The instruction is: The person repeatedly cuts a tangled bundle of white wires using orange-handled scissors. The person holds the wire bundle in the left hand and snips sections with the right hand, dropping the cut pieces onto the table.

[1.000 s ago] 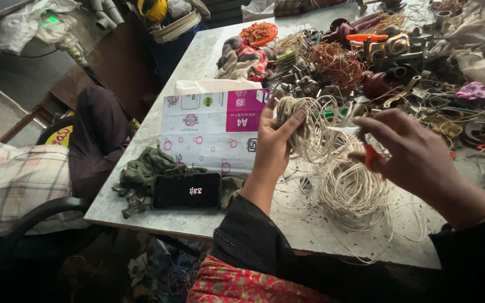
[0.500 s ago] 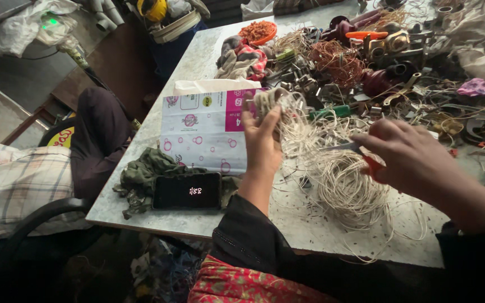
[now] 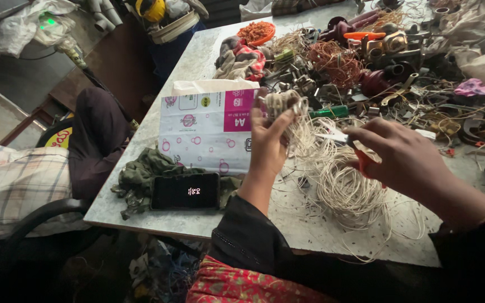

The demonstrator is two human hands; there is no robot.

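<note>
Wire bundle [image 3: 283, 105]: pale, thin strands gathered into a bunch, held up above the counter [image 3: 141, 185] just right of the paper pack [image 3: 209, 132]. Left hand [image 3: 268, 143] closed round the bunch, fingers wrapped and thumb pressed against it; loose strands trail down from it to the wire coil [image 3: 349, 191]. Wire coil: pale loops lying slack on the counter, right of the paper pack, partly under the right hand [image 3: 405, 163]. Right hand curled shut on an orange-handled tool [image 3: 364, 160]; its working end is mostly hidden, so its kind cannot be told. Phone [image 3: 186, 191]: dark, flat, lying on a green cloth [image 3: 141, 174] just below the paper pack. Scrap heap [image 3: 377, 62]: tangled copper wire, metal fittings and dark parts, beyond and right of the paper pack. Handling, by judgement: the wire looks light, springy and limp, apt to snag and tangle with the loose loops; best gripped where the strands are already bunched tight, with the trailing lengths kept apart from the coil. Another person's plaid-sleeved arm [image 3: 12, 179] lies well left of the paper pack.
</note>
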